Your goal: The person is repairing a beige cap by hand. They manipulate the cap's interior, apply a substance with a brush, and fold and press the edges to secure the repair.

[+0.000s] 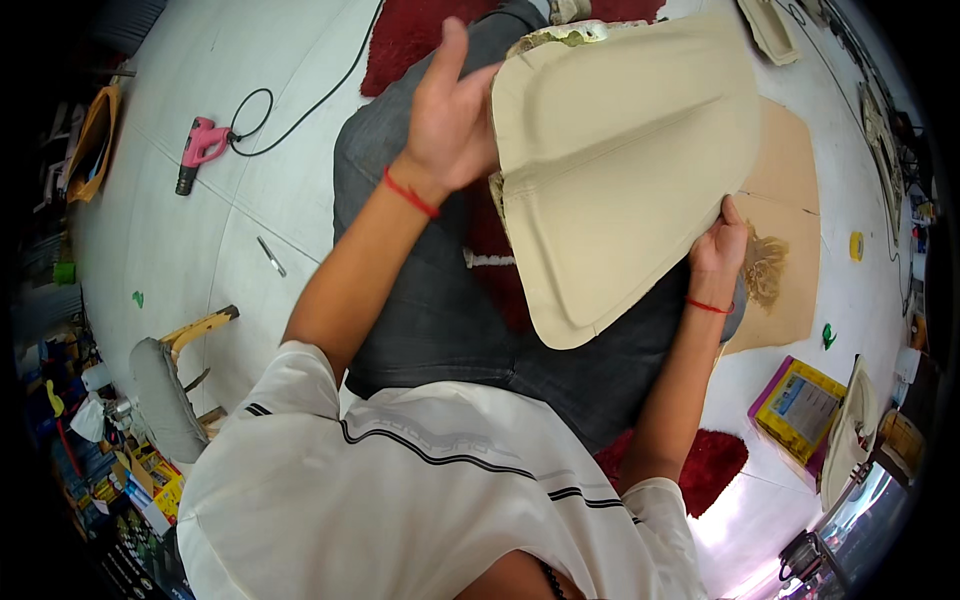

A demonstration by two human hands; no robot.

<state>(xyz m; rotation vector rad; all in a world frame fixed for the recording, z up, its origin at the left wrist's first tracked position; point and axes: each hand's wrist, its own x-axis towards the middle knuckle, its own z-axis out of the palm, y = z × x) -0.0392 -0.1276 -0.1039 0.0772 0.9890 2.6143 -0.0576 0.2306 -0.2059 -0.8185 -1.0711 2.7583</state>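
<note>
Over my lap (pixel 430 330): one beige panel (pixel 620 170)
Left hand (pixel 448 125): open, beside its edge
Right hand (pixel 720 245): gripping its edge
Floor (pixel 170 245): one pink heat gun (pixel 202 145)

No words, numbers or signs can be read with certainty. Near the right edge of the floor (pixel 290 195), a flat yellow container (pixel 763 404) bears a pale label (pixel 803 402), its print too small to make out. By the floor's lower left edge, blurred markings cover a yellow carton (pixel 168 492). The white shirt (pixel 400 490) shows a faint grey pattern, possibly lettering.
</note>
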